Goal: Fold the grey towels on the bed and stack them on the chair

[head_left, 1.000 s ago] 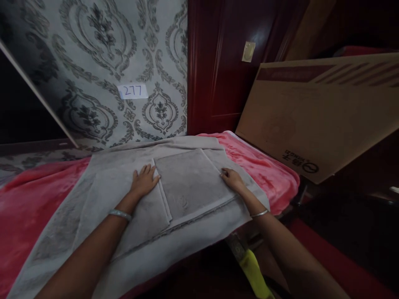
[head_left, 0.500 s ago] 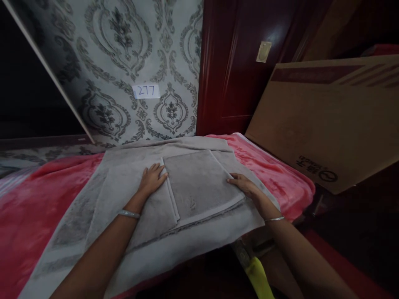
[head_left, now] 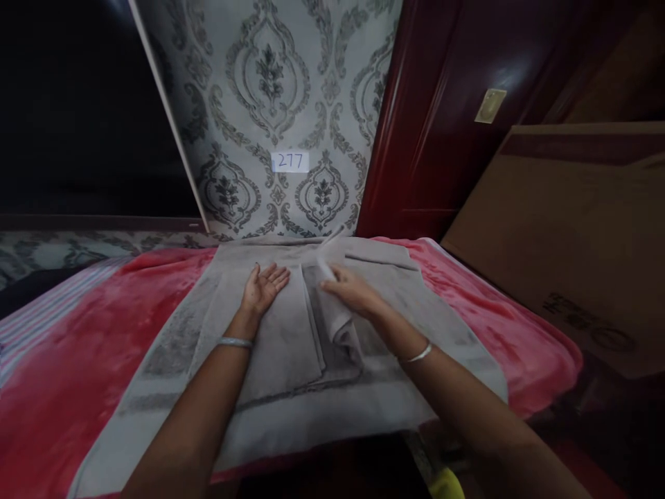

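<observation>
A grey towel (head_left: 280, 339), partly folded, lies on a larger grey cloth (head_left: 426, 312). My right hand (head_left: 350, 290) pinches the towel's right edge between thumb and fingers. That side is raised and curls over toward the left, with a loose fold hanging below the hand. On the towel's left folded panel is my left hand (head_left: 264, 287), palm turned up and fingers spread, holding nothing. A bracelet circles each wrist.
Under the grey cloth spreads a pink-red blanket (head_left: 114, 333), beside striped fabric (head_left: 62, 291). A dark screen (head_left: 77, 118) stands at left, a cardboard box (head_left: 561, 229) at right. Behind are patterned wallpaper with a "277" card (head_left: 289, 161) and a dark red panel (head_left: 436, 138). Something yellow (head_left: 445, 484) shows below.
My right hand has lifted the towel's right side and carried it leftward. My left hand has turned from palm down to palm up. The view has shifted left.
</observation>
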{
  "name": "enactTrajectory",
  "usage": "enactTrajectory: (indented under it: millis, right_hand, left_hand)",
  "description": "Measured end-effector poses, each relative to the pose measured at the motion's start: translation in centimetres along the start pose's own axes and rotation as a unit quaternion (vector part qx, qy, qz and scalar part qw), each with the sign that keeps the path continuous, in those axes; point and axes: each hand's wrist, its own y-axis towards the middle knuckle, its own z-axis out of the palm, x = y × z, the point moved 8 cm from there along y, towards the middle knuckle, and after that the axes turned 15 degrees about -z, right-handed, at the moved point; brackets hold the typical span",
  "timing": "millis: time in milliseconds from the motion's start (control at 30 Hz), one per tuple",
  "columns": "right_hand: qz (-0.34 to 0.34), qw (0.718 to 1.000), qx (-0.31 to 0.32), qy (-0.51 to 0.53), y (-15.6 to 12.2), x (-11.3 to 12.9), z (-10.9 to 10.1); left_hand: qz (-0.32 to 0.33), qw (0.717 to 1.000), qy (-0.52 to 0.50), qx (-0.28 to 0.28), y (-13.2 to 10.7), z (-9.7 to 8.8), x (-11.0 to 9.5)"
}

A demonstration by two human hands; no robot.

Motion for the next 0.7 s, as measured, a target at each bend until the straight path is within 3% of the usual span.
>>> enactTrajectory:
  millis: [133,233,300,400,567,700]
  right_hand:
    - [-0.032,0.986,0.121,-0.106,1.0,-1.7,8.9]
    - [-0.024,0.975,0.170,-0.139,-0.2,-3.9,12.3]
    - [-0.026,0.974,0.177,-0.139,-1.0,-4.6,12.8]
    - [-0.035,0.976,0.175,-0.127,-2.1,-4.3,12.3]
    - [-0.045,0.969,0.167,-0.174,-4.3,-2.6,12.0]
    - [-0.067,0.966,0.137,-0.208,-5.1,-0.6,12.6]
  left_hand:
    - [0.007,1.000,-0.009,0.008,-0.2,-0.5,-0.3]
    - [0.001,1.000,0.015,0.021,0.3,-0.7,0.0]
    - [0.010,0.999,0.033,0.009,0.8,-1.1,0.3]
    - [0.049,0.995,0.071,-0.055,1.3,-2.2,0.2]
    - [0.109,0.947,0.263,-0.145,1.6,-2.3,-0.8]
    - [0.136,0.929,0.295,-0.177,1.2,-2.5,-3.0]
